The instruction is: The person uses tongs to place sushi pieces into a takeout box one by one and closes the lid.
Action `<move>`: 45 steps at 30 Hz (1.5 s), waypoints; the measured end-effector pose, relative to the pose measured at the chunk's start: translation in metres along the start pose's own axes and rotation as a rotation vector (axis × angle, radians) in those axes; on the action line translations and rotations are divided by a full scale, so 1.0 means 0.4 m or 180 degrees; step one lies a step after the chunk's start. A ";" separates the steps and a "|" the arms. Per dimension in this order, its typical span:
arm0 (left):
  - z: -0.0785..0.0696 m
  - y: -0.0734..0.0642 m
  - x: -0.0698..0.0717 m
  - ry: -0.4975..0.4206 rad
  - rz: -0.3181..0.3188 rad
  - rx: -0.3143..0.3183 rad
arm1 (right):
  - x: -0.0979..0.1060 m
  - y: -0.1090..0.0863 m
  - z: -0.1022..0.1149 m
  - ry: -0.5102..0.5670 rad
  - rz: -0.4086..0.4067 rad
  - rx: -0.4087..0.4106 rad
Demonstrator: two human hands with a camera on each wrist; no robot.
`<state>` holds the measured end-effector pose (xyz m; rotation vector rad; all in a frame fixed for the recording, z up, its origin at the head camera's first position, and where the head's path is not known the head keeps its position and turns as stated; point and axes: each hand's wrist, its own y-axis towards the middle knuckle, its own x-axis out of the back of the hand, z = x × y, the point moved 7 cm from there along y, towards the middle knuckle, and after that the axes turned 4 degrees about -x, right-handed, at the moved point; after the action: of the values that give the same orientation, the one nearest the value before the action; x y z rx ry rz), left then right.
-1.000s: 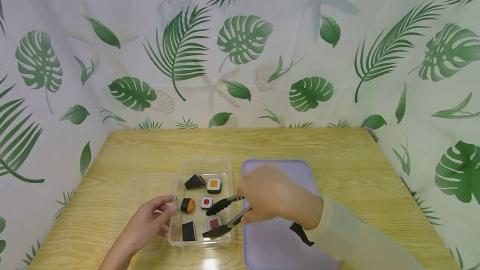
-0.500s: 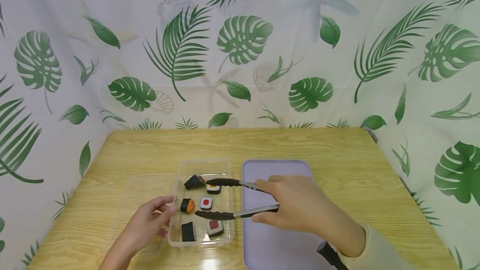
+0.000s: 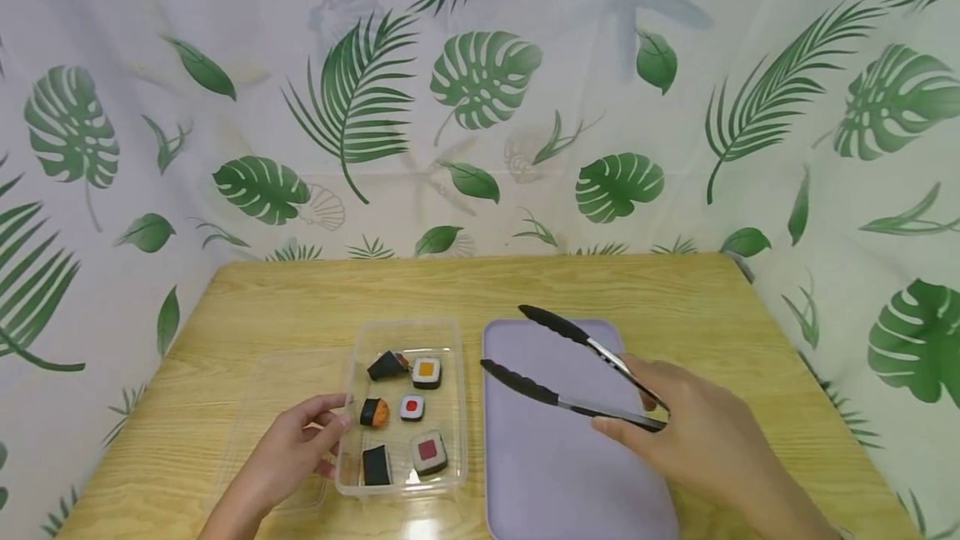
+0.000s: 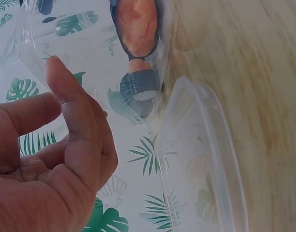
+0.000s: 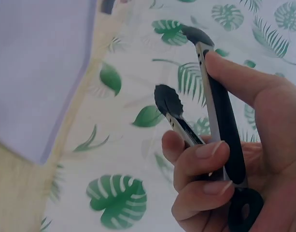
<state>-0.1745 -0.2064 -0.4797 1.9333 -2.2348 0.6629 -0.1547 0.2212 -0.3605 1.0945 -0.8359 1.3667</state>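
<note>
In the head view my right hand (image 3: 705,432) grips a pair of black-tipped metal tongs (image 3: 611,365) over the lilac tray (image 3: 570,482). The tongs' arms are spread, with nothing between the tips. The right wrist view shows the fingers curled round the tongs' black handles (image 5: 224,130). My left hand (image 3: 288,448) holds the left rim of a clear plastic box (image 3: 459,340) with bent fingers and thumb. Inside it lie several sushi pieces, among them a roll with a yellow centre (image 3: 427,372), one with a red centre (image 3: 412,407) and an orange-topped piece (image 3: 375,412).
A clear lid (image 3: 262,373) lies flat left of the box, partly under my left forearm. The lilac tray sits close to the box's right side on the wooden table (image 3: 420,286). Leaf-printed cloth (image 3: 480,215) hangs around the back and sides.
My right hand has drawn the tongs up and right, from around the roll with the dark red centre to above the tray. That roll stays in the box. The left hand keeps its place.
</note>
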 end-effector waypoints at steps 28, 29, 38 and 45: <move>0.003 -0.005 -0.008 -0.0031 0.0002 0.0024 | -0.118 -0.147 -0.440 0.0339 0.0367 -0.1725; 0.003 -0.005 -0.007 -0.0029 0.0000 0.0026 | -0.125 -0.148 -0.450 0.0344 0.0394 -0.1750; 0.002 -0.005 -0.005 0.0025 -0.0022 0.0019 | -0.164 -0.156 -0.494 0.0374 0.0527 -0.1680; 0.003 -0.007 -0.009 0.0000 0.0019 0.0048 | -0.179 -0.168 -0.495 0.0286 0.0703 -0.1777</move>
<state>-0.1710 -0.2037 -0.4815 1.9344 -2.2429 0.6825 -0.1211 0.3913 -0.4977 0.5161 -1.2060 1.2392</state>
